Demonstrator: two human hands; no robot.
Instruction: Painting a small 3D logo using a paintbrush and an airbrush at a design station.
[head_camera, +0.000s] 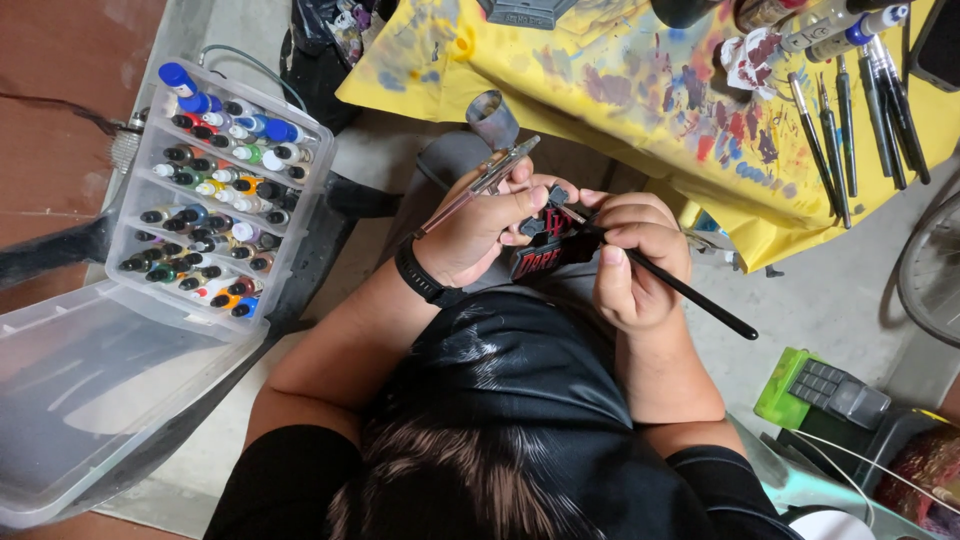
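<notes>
My left hand (478, 228), with a black band on the wrist, holds a small black and red painted piece (548, 250). A slim airbrush (487, 182) with a metal cup also rests across its fingers. My right hand (640, 258) grips a thin paintbrush with a black handle (700, 300). The brush tip touches the top of the piece. Both hands are close together, just below the edge of a yellow, paint-stained cloth (620, 90).
A clear plastic case of several small paint bottles (215, 200) stands open at the left, its lid (80, 400) lying flat. Several brushes (850, 120) and bottles lie on the yellow cloth at the upper right. A green and grey device (825, 392) sits at the lower right.
</notes>
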